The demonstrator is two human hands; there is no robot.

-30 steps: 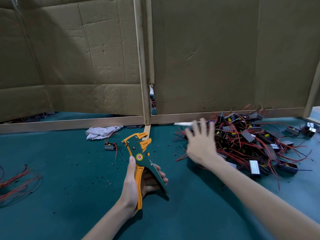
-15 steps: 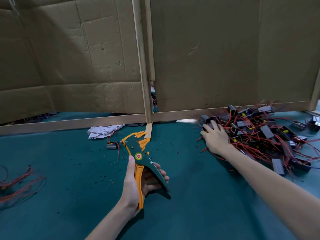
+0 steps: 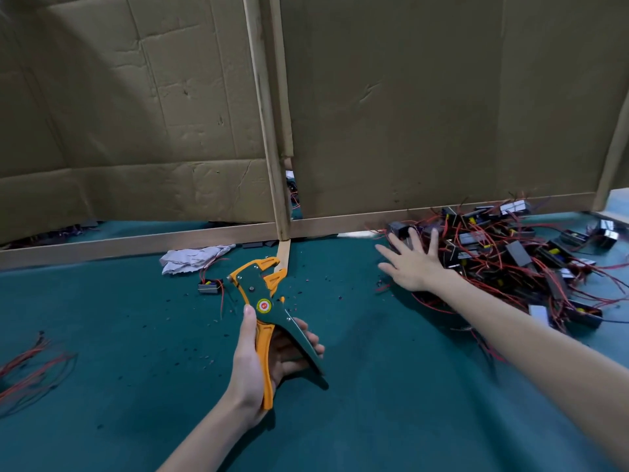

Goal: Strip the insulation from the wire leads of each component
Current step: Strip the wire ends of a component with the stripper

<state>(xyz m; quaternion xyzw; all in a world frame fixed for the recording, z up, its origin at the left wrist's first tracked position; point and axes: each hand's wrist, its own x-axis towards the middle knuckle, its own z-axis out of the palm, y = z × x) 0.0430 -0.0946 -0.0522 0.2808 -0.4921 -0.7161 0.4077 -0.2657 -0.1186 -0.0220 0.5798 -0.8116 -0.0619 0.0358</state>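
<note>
orange stripper [image 3: 269, 321] gripped by left hand [image 3: 262, 362]; right hand [image 3: 413, 264] spread at component pile [image 3: 503, 253].

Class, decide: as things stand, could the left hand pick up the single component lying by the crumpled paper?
Probably not yet: the left hand grips the wire stripper, so its fingers are taken. Nothing on the cloth blocks the way to the single component.

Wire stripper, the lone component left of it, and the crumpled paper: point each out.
wire stripper [image 3: 263, 305], head view, round pivot badge.
lone component [image 3: 208, 287], head view, grey body.
crumpled paper [image 3: 190, 259], head view, its middle.
</note>
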